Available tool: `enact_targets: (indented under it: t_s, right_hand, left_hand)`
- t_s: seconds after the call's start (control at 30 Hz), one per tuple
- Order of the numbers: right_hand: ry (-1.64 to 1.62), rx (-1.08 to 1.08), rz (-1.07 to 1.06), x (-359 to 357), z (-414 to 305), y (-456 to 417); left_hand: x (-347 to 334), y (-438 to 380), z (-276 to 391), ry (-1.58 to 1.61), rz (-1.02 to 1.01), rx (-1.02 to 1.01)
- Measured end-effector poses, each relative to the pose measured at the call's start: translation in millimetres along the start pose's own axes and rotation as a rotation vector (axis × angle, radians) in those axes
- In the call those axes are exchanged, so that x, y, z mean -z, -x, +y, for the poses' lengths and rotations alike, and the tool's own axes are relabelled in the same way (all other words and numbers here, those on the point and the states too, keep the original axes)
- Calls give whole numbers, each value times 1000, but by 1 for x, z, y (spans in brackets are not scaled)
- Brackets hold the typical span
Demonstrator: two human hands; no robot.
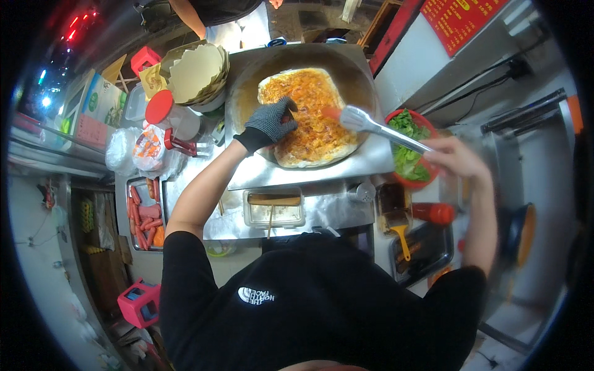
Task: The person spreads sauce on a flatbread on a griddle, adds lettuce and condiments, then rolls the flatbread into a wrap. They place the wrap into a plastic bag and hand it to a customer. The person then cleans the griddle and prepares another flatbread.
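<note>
A large flatbread (308,116) with a browned, orange-yellow top lies on a round griddle (357,69). My left hand (274,121), in a grey and black knit glove, hovers over or touches its left part. Its thumb and fingers are curled but apart, with nothing visible between them. My bare right hand (452,157), slightly blurred, grips metal tongs (394,132) by the handle end. The tongs' head reaches over the flatbread's right side. A blurred reddish piece (332,112) shows at the tips; whether they hold it is unclear.
Right of the griddle stands a red basket (435,174) of lettuce (410,153). Nearer are a sauce tub (393,199) with a yellow-handled brush (402,243) and a red bottle (436,213). Paper bowls (197,74) and a sausage tray (162,248) sit left. A person (222,14) stands opposite.
</note>
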State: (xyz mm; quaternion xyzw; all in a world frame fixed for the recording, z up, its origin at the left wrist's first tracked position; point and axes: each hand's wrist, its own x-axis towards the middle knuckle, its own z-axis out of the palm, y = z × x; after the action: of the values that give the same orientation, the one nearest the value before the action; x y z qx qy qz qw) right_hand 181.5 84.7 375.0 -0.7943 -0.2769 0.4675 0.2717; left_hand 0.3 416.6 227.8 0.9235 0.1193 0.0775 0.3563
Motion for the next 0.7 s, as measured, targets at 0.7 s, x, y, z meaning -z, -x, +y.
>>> enact_targets:
  t_s: [0.7]
  right_hand:
    - [295,47,-93,29,-1,-59]
  left_hand:
    - [-12,62,-28,-538,-46,39]
